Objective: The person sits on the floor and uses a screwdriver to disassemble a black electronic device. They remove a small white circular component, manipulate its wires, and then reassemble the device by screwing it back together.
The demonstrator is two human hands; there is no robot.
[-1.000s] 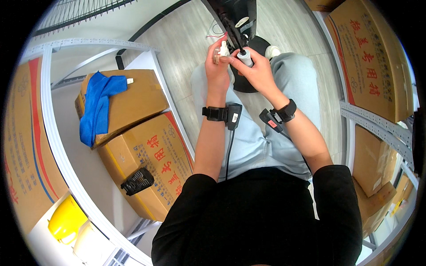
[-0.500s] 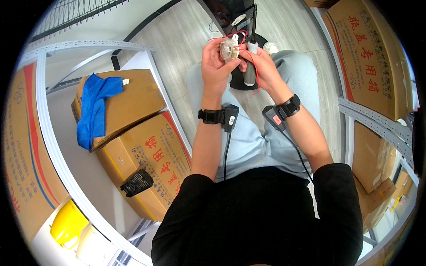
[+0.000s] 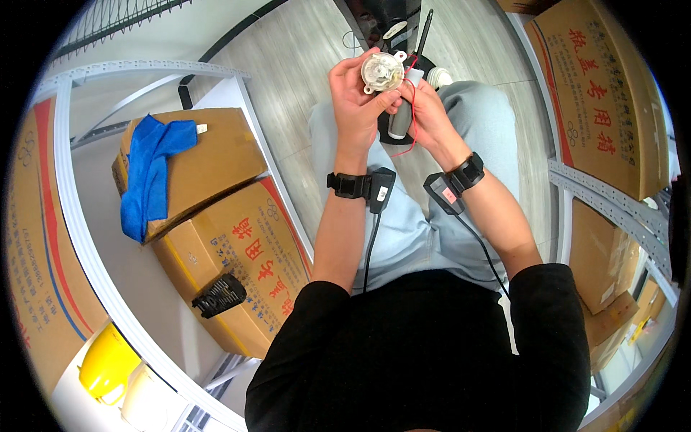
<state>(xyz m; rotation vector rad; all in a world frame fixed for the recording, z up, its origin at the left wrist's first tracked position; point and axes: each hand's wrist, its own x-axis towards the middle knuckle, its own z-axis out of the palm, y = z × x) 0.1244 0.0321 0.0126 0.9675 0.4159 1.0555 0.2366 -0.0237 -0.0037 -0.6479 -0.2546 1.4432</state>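
Note:
My left hand (image 3: 354,104) is closed on a small round clear plastic housing (image 3: 381,70) with pale mounting ears, gripping it by its edge. A thin red wire (image 3: 414,121) runs from the housing across my right hand and hangs below it. My right hand (image 3: 432,114) is wrapped round the grey handle of a screwdriver (image 3: 399,124), whose dark shaft points up and away from me. Its thumb and fingertips meet close beside the housing, at the wire. Fingers hide part of the handle and the housing's lower side.
Cardboard boxes (image 3: 216,151) fill the shelf on my left, with a blue cloth (image 3: 147,173) and a black slotted object (image 3: 219,295) on top. A yellow helmet (image 3: 108,366) stands lower left. More boxes (image 3: 597,93) sit on the right rack. A dark stand (image 3: 378,21) rises ahead.
My left hand has turned the housing so its round clear face shows more fully. The screwdriver's shaft has tilted further to the right. Both hands keep their holds.

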